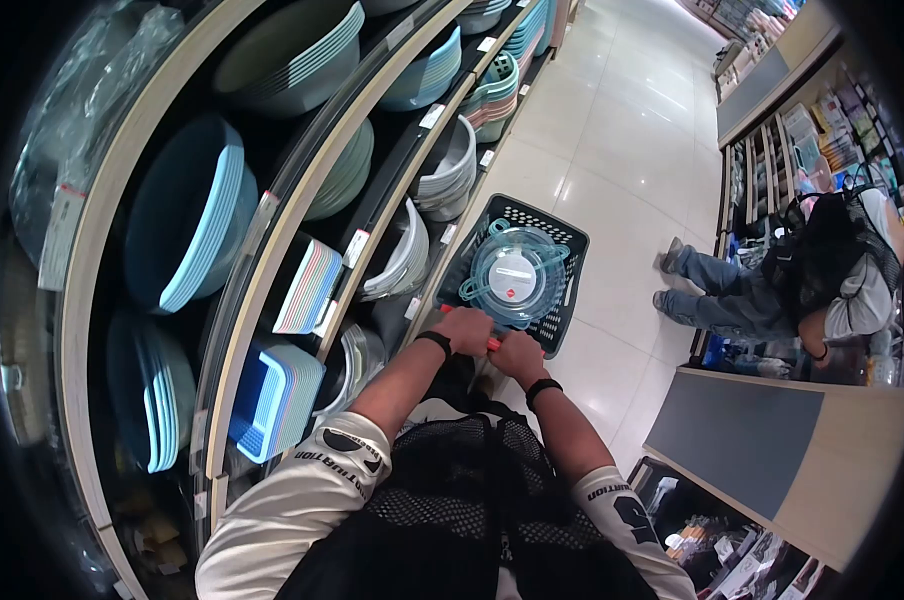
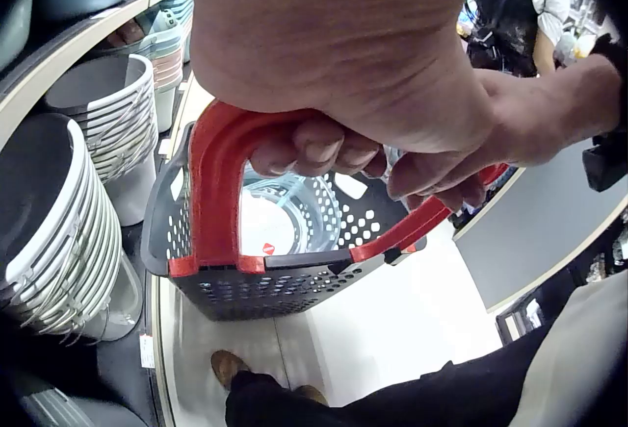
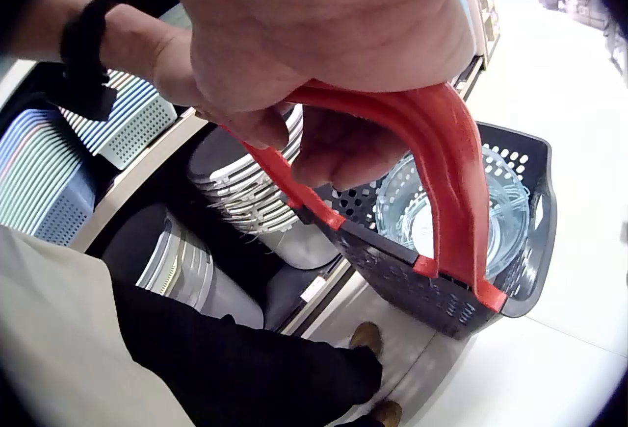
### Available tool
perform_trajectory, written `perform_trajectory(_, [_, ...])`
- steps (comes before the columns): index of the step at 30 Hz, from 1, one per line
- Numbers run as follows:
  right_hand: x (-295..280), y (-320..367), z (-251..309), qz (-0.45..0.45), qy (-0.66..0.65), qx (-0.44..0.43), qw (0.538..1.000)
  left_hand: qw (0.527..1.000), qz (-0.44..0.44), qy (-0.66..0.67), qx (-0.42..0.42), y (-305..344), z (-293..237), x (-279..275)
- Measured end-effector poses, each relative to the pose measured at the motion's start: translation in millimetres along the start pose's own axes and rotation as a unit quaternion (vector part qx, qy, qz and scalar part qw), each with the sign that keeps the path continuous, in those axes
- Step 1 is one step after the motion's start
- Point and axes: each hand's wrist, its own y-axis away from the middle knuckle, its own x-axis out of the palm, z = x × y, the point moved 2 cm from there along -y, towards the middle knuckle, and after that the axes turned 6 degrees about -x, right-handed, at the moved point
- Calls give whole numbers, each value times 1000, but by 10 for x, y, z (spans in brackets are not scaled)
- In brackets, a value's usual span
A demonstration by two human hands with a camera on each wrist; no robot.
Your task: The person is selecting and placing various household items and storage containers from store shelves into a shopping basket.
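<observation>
A dark grey shopping basket (image 1: 570, 240) with perforated walls hangs in front of the body. My left hand (image 1: 462, 330) grips its red handle (image 2: 218, 187), fingers curled under the bar. Beside it, my right hand (image 1: 519, 357) curls around the same handle; in the right wrist view this hand (image 3: 324, 30) covers the top of the bar. Inside the basket lies a clear blue round plastic item (image 1: 487, 262) with a round white label (image 1: 513, 278) and a small red mark. The wrist views show the item partly hidden behind the handle and basket wall.
Shelves on the left hold stacked blue basins (image 1: 234, 205), rectangular baskets (image 1: 277, 395) and grey-white buckets (image 1: 447, 170), close beside the shopping basket. To the right, a person (image 1: 842, 270) stands by another shelf. A tiled aisle (image 1: 617, 150) runs ahead.
</observation>
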Motion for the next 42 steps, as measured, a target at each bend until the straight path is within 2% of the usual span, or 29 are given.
perform_trajectory(6, [-306, -323, -129, 6, 4, 23, 1000, 1000, 2, 4, 27, -403, 62, -214])
perform_trajectory(8, [-448, -467, -165, 9, 5, 33, 999, 1000, 1, 18, 4, -556, 76, -307])
perform_trajectory(10, [-590, -593, -199, 47, 12, 53, 997, 1000, 9, 17, 8, -665, 55, -497])
perform_trajectory(14, [-821, -825, -319, 49, 21, 59, 997, 999, 11, 33, 11, -869, 27, -803])
perform_trajectory(21, [-1027, -1182, -561, 40, 24, 71, 996, 998, 2, 40, 47, -1304, 101, -1012])
perform_trajectory(35, [-1415, -1625, -761, -1, 9, 90, 996, 998, 21, 23, 57, -1870, 116, -1498])
perform_trajectory(42, [-1563, -1826, -847, 18, 14, 105, 994, 997, 36, 9, 61, -2090, 120, -1685])
